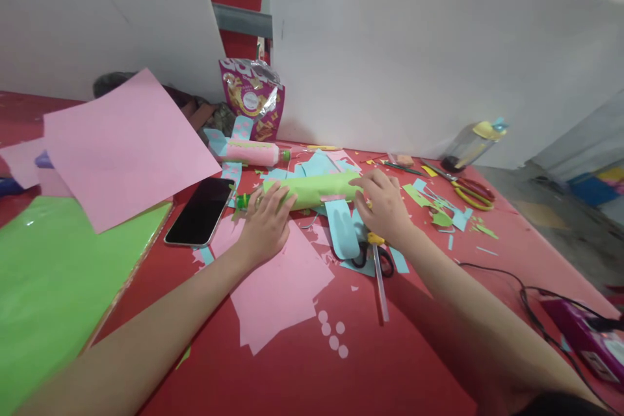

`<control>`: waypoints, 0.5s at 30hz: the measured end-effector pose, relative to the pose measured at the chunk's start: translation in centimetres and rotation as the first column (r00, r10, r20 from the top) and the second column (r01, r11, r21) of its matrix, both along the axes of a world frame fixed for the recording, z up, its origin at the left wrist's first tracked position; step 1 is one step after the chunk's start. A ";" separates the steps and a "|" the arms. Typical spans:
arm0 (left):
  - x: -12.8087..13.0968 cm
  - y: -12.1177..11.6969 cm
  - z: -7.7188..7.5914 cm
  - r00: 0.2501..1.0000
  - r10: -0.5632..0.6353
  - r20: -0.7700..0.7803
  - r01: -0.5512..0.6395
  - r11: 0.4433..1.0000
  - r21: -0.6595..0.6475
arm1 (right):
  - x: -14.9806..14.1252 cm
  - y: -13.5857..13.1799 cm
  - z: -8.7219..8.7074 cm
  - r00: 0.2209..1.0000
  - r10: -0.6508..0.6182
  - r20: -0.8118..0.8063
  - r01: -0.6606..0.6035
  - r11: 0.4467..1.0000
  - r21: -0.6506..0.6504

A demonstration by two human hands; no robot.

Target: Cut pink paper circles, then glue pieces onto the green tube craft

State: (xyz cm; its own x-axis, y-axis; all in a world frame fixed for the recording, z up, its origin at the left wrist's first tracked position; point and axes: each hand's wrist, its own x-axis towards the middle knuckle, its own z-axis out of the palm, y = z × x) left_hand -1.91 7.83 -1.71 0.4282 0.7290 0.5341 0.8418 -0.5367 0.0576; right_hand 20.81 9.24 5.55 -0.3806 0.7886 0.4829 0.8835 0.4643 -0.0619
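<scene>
A bottle (pixel 312 192) wrapped in light green paper lies on its side, its green cap pointing left. A rounded blue paper flap (pixel 344 234) with a pink strip at its top hangs from the near side. My left hand (pixel 267 224) grips the bottle near the cap, fingers bent over the wrap. At the other end, my right hand (pixel 383 203) has its fingers curled against the green paper. Black-handled scissors (pixel 387 263) lie partly hidden under a clear stick with a yellow end (pixel 380 279). Pink paper (pixel 277 292) is spread below the left hand.
A phone (pixel 201 211), pink sheets (pixel 127 149) and a green packet (pixel 58 292) lie left. Behind are a pink-wrapped bottle (pixel 253 153) and a snack bag (pixel 253 97). Rightward are paper scraps (pixel 441 216), red-and-yellow-handled scissors (pixel 472 192), a clear bottle (pixel 468 146) and a cable (pixel 524 299).
</scene>
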 end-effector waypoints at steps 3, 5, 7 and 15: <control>0.0 0.0 0.0 1.000 0.004 -0.014 -0.003 1.000 0.027 | 1.2 -1.1 0.1 0.991 -0.099 0.093 0.105 0.992 -0.068; 0.0 0.0 0.0 1.000 0.004 -0.020 -0.004 0.999 0.047 | 2.2 -1.9 -0.1 0.957 -0.181 0.225 0.221 0.961 -0.169; 0.1 -0.1 0.1 1.000 0.008 -0.018 -0.007 0.998 0.066 | 3.2 -2.8 -0.3 0.911 -0.234 0.339 0.331 0.905 -0.268; 0.4 -0.7 1.2 0.999 0.027 0.027 -0.030 0.994 0.109 | 5.8 -5.4 -1.3 0.854 -0.206 0.477 0.423 0.810 -0.407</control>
State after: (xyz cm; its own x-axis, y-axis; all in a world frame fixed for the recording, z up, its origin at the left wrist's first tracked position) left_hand -1.51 7.15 -0.54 0.3932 0.6772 0.6219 0.8560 -0.5165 0.0212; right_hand 26.61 3.83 4.28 -0.1378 0.9823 -0.1267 0.9698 0.1598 0.1841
